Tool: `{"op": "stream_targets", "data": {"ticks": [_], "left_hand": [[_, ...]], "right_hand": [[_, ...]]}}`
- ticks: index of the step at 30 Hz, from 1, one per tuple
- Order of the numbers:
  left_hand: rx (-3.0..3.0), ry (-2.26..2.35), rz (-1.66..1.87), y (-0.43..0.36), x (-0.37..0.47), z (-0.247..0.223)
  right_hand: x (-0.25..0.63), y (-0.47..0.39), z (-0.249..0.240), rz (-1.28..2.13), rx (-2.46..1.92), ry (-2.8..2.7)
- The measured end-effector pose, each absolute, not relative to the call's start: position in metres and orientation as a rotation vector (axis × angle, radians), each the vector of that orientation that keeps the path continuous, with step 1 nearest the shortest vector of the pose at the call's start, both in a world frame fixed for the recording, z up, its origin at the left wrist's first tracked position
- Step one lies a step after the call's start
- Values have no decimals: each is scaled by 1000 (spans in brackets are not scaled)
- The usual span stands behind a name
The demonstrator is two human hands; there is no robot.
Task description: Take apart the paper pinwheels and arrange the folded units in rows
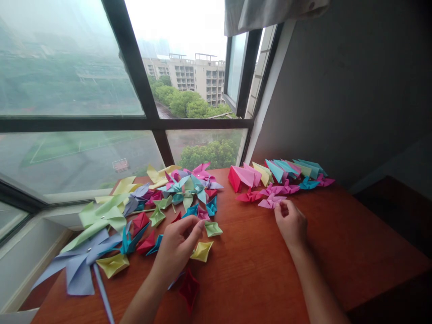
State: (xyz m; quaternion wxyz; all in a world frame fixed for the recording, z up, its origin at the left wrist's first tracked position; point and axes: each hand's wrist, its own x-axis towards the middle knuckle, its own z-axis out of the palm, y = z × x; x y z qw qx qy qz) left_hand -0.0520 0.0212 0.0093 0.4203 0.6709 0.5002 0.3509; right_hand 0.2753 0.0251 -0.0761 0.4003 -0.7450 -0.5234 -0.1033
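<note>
My right hand (290,222) pinches the near tip of a light pink paper crane (270,201) at the front of the right group. Beside that crane lie a red one (249,195) and a magenta one (289,186). My left hand (184,236) hovers over the left group with thumb and fingers curled together; whether anything is between them is hidden. Close to it are a light green paper boat (213,229) and a yellow boat (202,251). A dark red boat (189,290) sits below my left wrist, partly over something blue.
Paper pinwheels, the nearest one blue-violet (88,254) with a stick, and several boats cover the table's left side. Paper planes (248,174) line the back right. Windows (189,90) and a grey wall (330,99) stand behind the brown table (249,279).
</note>
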Motion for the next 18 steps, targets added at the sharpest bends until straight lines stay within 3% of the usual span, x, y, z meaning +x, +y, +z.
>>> {"op": "stream_targets", "data": {"ticks": [18], "left_hand": [[1728, 1252, 899, 20, -54, 10]], "right_hand": [[258, 27, -74, -162, -2100, -1388]]}}
